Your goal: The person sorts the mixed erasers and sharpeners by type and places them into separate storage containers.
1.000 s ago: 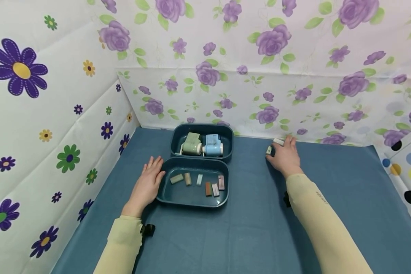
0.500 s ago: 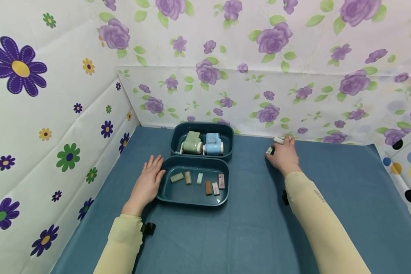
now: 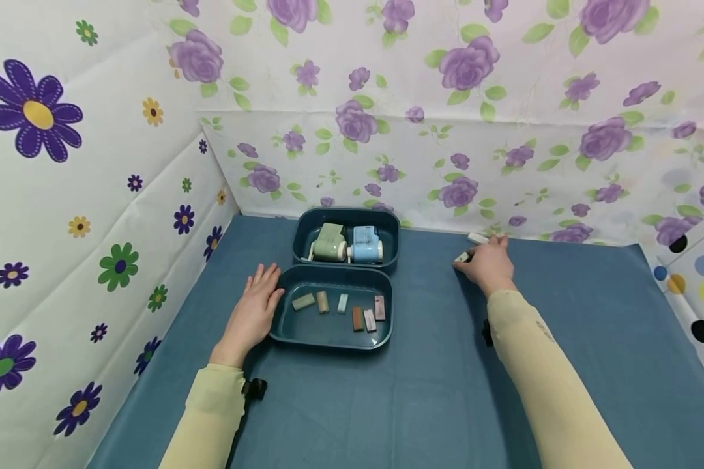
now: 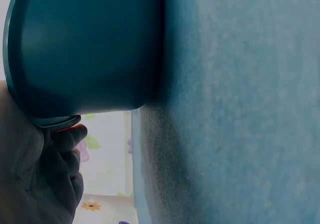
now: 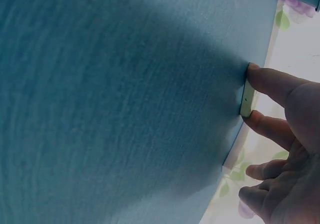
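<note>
My right hand (image 3: 493, 266) pinches a small pale-green rectangular block (image 5: 246, 99), like an eraser, between thumb and index finger. The block lies right at the blue tabletop near the back wall, and the other fingers are loosely bent. Just behind it, a white block (image 3: 478, 238) lies partly hidden by that hand. On the left, my left hand (image 3: 252, 311) rests with extended fingers at the left rim of the near dark-teal tray (image 3: 328, 342). In the left wrist view, fingers (image 4: 70, 139) show beside the tray's outer wall (image 4: 90, 49).
Several small blocks lie in the near tray, among them a brown block (image 3: 358, 319) and a light-blue block (image 3: 343, 303). Behind it, a second teal tray (image 3: 346, 212) holds a green device (image 3: 330, 243) and a blue device (image 3: 366, 244). Flowered cloth walls enclose the back and left.
The pale-green block has turned slightly in my right fingers and sits flatter to the tabletop. My left hand stays put at the near tray.
</note>
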Available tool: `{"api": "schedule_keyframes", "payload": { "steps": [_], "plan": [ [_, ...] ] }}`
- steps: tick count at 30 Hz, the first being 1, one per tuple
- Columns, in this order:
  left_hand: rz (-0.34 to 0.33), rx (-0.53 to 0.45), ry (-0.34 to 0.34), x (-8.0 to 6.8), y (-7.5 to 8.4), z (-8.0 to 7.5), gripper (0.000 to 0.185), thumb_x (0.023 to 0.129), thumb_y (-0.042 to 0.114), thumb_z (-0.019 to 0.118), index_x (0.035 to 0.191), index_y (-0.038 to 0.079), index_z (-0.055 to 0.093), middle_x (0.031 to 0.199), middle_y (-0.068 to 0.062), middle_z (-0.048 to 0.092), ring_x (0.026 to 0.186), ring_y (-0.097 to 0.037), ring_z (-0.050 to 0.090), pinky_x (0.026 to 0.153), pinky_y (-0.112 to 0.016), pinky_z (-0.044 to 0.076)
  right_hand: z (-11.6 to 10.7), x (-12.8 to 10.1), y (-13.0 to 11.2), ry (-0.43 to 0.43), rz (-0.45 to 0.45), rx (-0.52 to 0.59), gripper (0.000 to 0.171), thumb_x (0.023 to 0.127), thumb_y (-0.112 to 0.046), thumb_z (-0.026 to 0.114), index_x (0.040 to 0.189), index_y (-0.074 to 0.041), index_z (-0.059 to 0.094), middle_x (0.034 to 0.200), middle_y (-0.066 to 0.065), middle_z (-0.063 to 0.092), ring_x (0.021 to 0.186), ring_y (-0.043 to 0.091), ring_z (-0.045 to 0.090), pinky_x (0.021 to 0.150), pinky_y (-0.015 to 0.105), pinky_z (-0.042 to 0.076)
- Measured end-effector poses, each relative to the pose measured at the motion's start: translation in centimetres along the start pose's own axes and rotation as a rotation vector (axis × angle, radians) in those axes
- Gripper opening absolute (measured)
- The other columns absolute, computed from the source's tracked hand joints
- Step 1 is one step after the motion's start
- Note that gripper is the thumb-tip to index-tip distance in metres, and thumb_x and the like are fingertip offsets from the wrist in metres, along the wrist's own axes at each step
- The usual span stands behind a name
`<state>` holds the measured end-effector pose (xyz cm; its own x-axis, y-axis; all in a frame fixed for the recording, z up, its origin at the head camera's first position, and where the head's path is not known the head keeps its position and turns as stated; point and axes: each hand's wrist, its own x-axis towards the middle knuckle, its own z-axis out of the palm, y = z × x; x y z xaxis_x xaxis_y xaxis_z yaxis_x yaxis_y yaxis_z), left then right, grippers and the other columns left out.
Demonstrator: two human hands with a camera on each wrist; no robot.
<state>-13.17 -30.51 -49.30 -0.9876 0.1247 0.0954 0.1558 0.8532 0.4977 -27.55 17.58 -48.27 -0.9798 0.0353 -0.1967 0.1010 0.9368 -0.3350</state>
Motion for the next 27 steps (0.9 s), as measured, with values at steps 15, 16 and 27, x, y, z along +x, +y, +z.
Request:
{"api": "schedule_keyframes", "payload": {
  "steps": [15,16,27],
  "plan": [
    [0.01,0.001,-0.014,0.1,-0.1,0.0,0.056,0.118,0.023,0.045,0.165,-0.004,0.034,0.174,-0.019,0.026,0.164,-0.038,0.009,0.133,-0.053,0.005,-0.3,-1.0,-0.6,0.019,-0.021,-0.099,0.063,0.1,-0.045,0.07,0.147,-0.003,0.065,0.167,0.042,0.013,0.158,0.058,-0.002,0.099,0.075,0.05],
    [0.009,0.002,-0.016,0.0,-0.1,0.0,0.056,0.118,0.023,0.045,0.165,-0.004,0.034,0.174,-0.019,0.026,0.164,-0.038,0.009,0.133,-0.053,0.005,-0.3,-1.1,-0.6,0.023,-0.031,-0.098,0.062,0.099,-0.044,0.071,0.145,-0.002,0.066,0.167,0.043,0.013,0.158,0.058,-0.001,0.099,0.076,0.05],
    [0.006,-0.004,0.002,0.1,0.0,0.1,0.056,0.118,0.023,0.046,0.165,-0.004,0.034,0.174,-0.02,0.026,0.164,-0.036,0.008,0.133,-0.053,0.004,0.7,-1.7,0.6,0.054,-0.07,0.084,0.055,0.099,-0.038,0.074,0.133,0.005,0.072,0.173,0.035,0.007,0.16,0.053,-0.002,0.087,0.069,0.055]
  ]
}}
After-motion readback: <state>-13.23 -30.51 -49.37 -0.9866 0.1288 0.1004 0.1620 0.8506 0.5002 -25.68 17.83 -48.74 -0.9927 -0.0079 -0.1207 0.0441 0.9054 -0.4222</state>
